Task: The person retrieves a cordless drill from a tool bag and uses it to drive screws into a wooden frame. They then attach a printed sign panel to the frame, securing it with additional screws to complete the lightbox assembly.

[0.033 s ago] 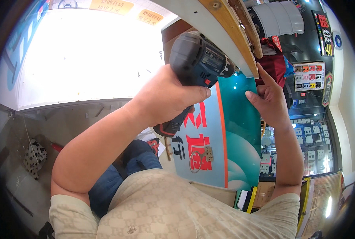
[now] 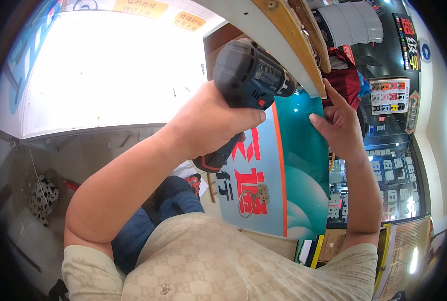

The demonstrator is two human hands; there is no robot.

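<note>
My left hand (image 2: 203, 118) is closed round the handle of a dark blue and black cordless drill (image 2: 248, 75) with a red switch. The drill's chuck points right, close to the lower end of a white board with a wooden edge (image 2: 304, 45). Whether a bit touches the board cannot be made out. My right hand (image 2: 341, 125) is at that end, index finger stretched along the wooden edge, thumb held apart, other fingers curled. Below the chuck hangs a teal and pale blue printed sign panel (image 2: 304, 150) with red characters.
A brightly glowing white light panel (image 2: 113, 70) fills the upper left. Hinge-like metal hardware with a ring (image 2: 256, 195) lies against the sign panel. A spotted cloth-like item (image 2: 44, 200) is on the floor at left. Grey barrel (image 2: 351, 22) and a dark wall of sample letters (image 2: 389, 95) stand at right.
</note>
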